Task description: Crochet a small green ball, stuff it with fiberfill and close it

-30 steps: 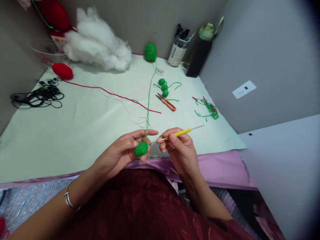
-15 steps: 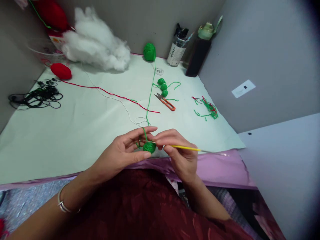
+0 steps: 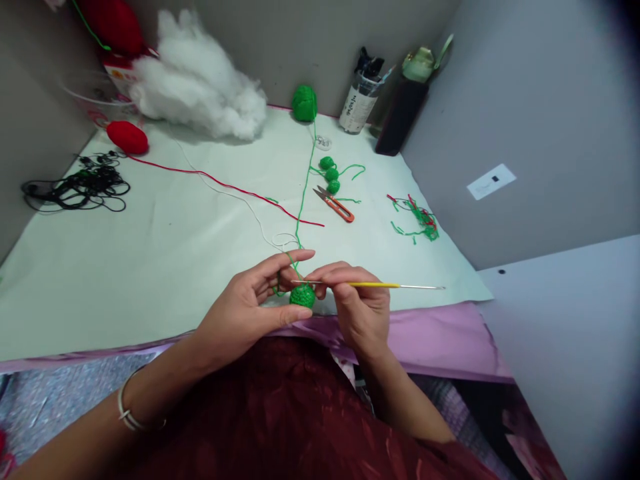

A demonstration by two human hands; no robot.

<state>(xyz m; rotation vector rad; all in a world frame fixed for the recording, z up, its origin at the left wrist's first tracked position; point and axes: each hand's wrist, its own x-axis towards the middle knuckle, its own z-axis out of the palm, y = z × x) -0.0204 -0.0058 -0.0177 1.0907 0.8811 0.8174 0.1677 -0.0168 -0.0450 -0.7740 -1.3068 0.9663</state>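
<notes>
My left hand [image 3: 245, 300] pinches a small green crocheted ball [image 3: 302, 295] near the table's front edge, thumb below it and index finger raised. Green yarn [image 3: 303, 200] passes over that index finger and runs back to a green yarn ball [image 3: 305, 103] by the wall. In my right hand [image 3: 364, 310] is a crochet hook [image 3: 375, 285] with a yellow grip, held nearly level. The hook's tip lies at the top of the crocheted ball; whether it is in a stitch I cannot tell. My right fingertips are close beside the ball.
Beyond my hands lie orange thread snips [image 3: 336, 204], small green crocheted balls [image 3: 332, 175] and yarn scraps [image 3: 423, 220]. Farther back are white stuffing [image 3: 200, 87], red yarn [image 3: 127, 138], a cup of pens [image 3: 358, 107] and a dark bottle [image 3: 400, 113]. Black cord [image 3: 85, 187] lies left.
The hook has swung from slanting down at its right end to nearly level. The yarn near my left index finger has shifted. Both hands keep their holds; the whole view has shifted slightly.
</notes>
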